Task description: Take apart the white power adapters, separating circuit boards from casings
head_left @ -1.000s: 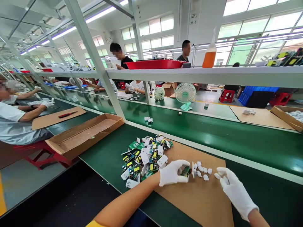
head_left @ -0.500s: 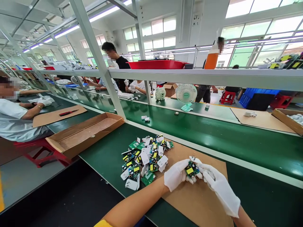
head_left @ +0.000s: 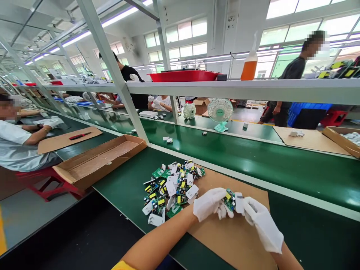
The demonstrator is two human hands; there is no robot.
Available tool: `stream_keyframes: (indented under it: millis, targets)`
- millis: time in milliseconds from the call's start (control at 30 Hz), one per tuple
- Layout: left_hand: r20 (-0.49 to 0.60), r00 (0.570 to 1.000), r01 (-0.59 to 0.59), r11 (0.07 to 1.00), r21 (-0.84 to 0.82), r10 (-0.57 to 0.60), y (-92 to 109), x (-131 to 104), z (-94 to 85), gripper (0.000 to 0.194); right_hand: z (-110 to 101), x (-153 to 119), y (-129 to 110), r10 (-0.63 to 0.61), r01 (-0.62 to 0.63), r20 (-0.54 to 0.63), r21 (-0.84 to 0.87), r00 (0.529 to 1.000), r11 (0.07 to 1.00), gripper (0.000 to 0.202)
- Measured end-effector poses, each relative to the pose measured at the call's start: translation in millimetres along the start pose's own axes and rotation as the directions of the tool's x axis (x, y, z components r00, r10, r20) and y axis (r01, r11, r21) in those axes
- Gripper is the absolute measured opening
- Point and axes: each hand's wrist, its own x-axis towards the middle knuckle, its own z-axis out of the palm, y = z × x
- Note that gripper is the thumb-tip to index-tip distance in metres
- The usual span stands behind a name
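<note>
Over the brown cardboard sheet (head_left: 225, 236), my white-gloved left hand (head_left: 210, 204) is closed on a green circuit board (head_left: 230, 200) with a yellow part at its edge. My right hand (head_left: 260, 221), also gloved in white, pinches a white plastic piece (head_left: 239, 203) at the board's right side. Board and white piece touch or are joined; which of these I cannot tell. To the left of my left hand, a pile of circuit boards with white covers (head_left: 171, 187) lies on the green table (head_left: 120, 187).
An open cardboard box (head_left: 104, 159) stands left of the pile. Beyond the table runs a green conveyor belt (head_left: 253, 157) with small white parts (head_left: 168, 140). A metal shelf (head_left: 197, 88) crosses above it. A person (head_left: 25, 135) sits at the left.
The board has turned between my hands, and the white piece now shows flat at its right. My right hand has shifted slightly. Small parts on the belt moved left; a person behind walked.
</note>
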Motion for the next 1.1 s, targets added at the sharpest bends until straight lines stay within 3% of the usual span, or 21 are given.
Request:
stream_keyframes:
  millis: [100,200,367,467,533,667,833,1000,1100]
  targets:
    - [-0.065,0.997,-0.046,0.997,-0.063,0.042,-6.5,1.4,-1.5,0.051,0.0,-2.8,1.7,0.021,-0.04,0.121,0.153,0.992,0.987,0.042]
    - [-0.141,0.988,-0.063,0.997,-0.046,0.056,-13.4,1.7,-2.2,0.049,-0.7,-4.3,5.3,0.026,-0.062,0.181,0.196,0.983,0.979,0.051]
    - [-0.265,0.947,-0.197,0.98,-0.031,0.182,-16.0,2.1,1.2,0.059,-4.2,-2.5,11.1,0.003,0.002,0.214,-0.024,0.977,1.0,0.045]
    - [-0.298,0.926,-0.229,0.973,0.039,0.23,-15.2,1.3,1.8,0.053,-6.7,0.1,15.0,-0.009,0.042,0.172,-0.189,0.985,0.981,0.036]
    - [-0.307,0.915,-0.225,0.963,0.148,0.261,-17.2,0.1,0.5,0.042,-9.4,1.7,16.4,-0.024,0.039,0.082,-0.187,0.996,0.982,0.028]
    - [-0.369,0.873,-0.191,0.921,0.341,0.318,-28.4,-2.0,-0.9,0.036,-14.8,3.6,16.6,-0.029,0.041,-0.121,0.094,0.992,0.995,0.048]
    - [-0.372,0.871,-0.12,0.874,0.47,0.32,-39.2,-4.8,6.6,0.039,-8.4,1.1,20.4,-0.023,0.069,-0.112,0.431,0.993,0.9,0.048]
    - [-0.3,0.904,-0.121,0.855,0.505,0.305,-38.4,-8.6,12.3,0.036,-0.7,-3.0,29.3,-0.068,0.125,-0.2,0.288,0.977,0.949,0.033]
    - [-0.286,0.905,-0.173,0.887,0.428,0.315,-43.2,-7.3,10.2,0.037,0.0,-4.8,32.4,-0.128,0.171,-0.175,0.259,0.976,0.951,0.03]
